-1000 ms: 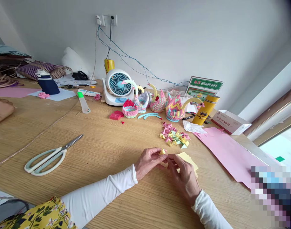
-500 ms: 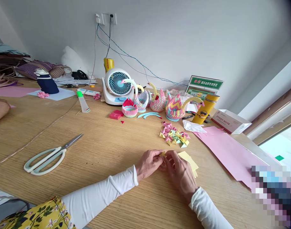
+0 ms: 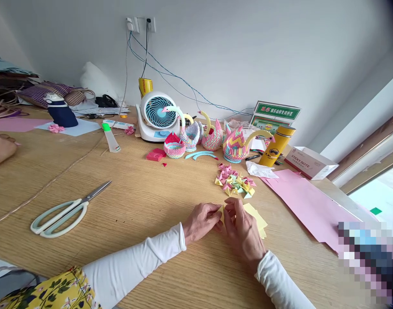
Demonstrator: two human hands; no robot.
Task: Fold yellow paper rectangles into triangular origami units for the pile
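Between my fingertips is a small piece of yellow paper [image 3: 222, 210], partly folded and mostly covered by the fingers. My left hand [image 3: 203, 221] pinches its left side. My right hand [image 3: 244, 227] grips the right side with thumb and fingers. Just right of the right hand lie several yellow paper sheets [image 3: 257, 219], loosely stacked on the table. Beyond both hands sits a pile of folded paper triangles [image 3: 237, 181] in pink, yellow and green.
White-handled scissors [image 3: 63, 214] lie at left near a glue bottle [image 3: 111, 138]. Behind stand a fan [image 3: 158, 116], folded-paper swans [image 3: 212, 136] and a yellow flask [image 3: 276, 146]. Pink paper [image 3: 307, 206] covers the right side. Another person's hand [image 3: 1, 149] rests at the far left.
The right fingers have lifted slightly at the yellow paper, which now shows more of its surface between the hands. The left hand stays nearly where it was.
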